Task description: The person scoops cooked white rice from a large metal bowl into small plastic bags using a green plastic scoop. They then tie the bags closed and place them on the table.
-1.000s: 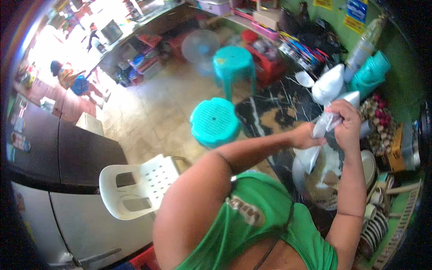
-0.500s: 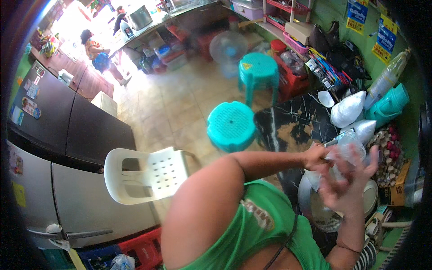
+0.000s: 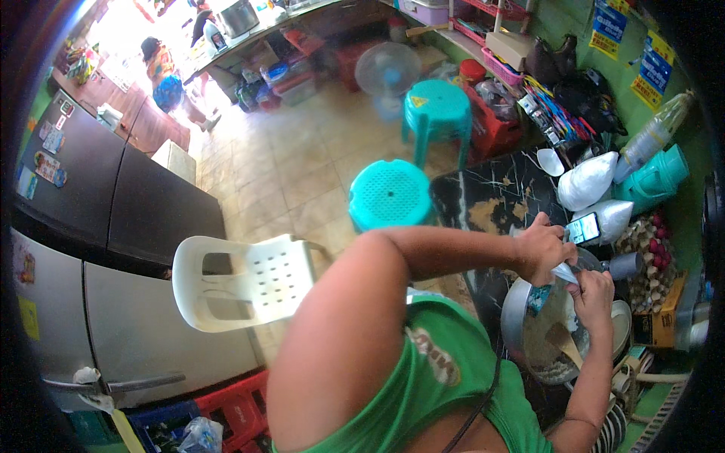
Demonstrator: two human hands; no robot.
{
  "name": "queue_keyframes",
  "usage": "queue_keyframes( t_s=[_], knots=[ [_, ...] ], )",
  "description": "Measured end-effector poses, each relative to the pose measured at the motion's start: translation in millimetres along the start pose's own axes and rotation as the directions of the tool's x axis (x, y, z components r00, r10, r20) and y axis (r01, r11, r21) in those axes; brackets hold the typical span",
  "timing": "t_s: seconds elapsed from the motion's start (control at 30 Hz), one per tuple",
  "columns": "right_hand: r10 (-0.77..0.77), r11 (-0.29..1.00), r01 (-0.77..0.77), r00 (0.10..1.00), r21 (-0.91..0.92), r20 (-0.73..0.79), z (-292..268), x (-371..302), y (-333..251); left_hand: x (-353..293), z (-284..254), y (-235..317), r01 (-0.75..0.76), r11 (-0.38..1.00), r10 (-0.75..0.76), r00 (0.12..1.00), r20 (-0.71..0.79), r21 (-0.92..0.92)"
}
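Observation:
Over a wide metal pot [image 3: 515, 321] on the black marble-patterned table [image 3: 461, 204], both my hands are closed on a bunched, whitish plastic bag [image 3: 563, 273]. My left hand [image 3: 545, 251] grips its upper end, and my right hand [image 3: 593, 296] pinches the lower side. White stuff lies in the pot, with a wooden spatula [image 3: 563, 341] leaning in it. A blue patch [image 3: 538, 298] shows below my left hand; whether it belongs to the bag I cannot tell.
Beyond the pot are a lit phone [image 3: 584, 229], white filled bags [image 3: 587, 183], a grey cup [image 3: 625, 266] and egg trays [image 3: 648, 283]. Turquoise stools [image 3: 390, 196] and a white chair [image 3: 249, 283] stand to the left. A person [image 3: 165, 79] is at the far left.
My right hand, spread and blurred before, has come down and closed on the bag. The bag is now bunched between both hands. The spatula and phone have come into sight.

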State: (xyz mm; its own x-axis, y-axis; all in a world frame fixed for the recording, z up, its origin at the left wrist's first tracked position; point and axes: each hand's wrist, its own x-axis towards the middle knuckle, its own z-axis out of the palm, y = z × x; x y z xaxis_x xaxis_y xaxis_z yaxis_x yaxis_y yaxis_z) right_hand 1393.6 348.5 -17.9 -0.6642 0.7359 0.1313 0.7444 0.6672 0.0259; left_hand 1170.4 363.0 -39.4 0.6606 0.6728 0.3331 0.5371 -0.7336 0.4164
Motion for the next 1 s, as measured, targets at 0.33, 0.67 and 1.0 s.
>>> queue_keyframes(
  t_s=[0.33, 0.67, 1.0],
  knots=[
    [0.27, 0.838, -0.114, 0.936, 0.533, -0.226, -9, 10, -13, 47, -35, -33, -0.023, 0.969, 0.042, 0.996, -0.075, 0.247],
    [0.747, 0.143, 0.233, 0.612, 0.962, -0.259, 4, 17, -29, 64, -84, 84, -0.577, 0.653, 0.193, 0.753, -0.629, -0.491],
    [0.019, 0.986, -0.065, 0.958, -0.152, -0.286, -38, 13, -49, 19, -19, 2, -0.112, 0.881, -0.092, 0.913, -0.398, -0.46]
  ],
)
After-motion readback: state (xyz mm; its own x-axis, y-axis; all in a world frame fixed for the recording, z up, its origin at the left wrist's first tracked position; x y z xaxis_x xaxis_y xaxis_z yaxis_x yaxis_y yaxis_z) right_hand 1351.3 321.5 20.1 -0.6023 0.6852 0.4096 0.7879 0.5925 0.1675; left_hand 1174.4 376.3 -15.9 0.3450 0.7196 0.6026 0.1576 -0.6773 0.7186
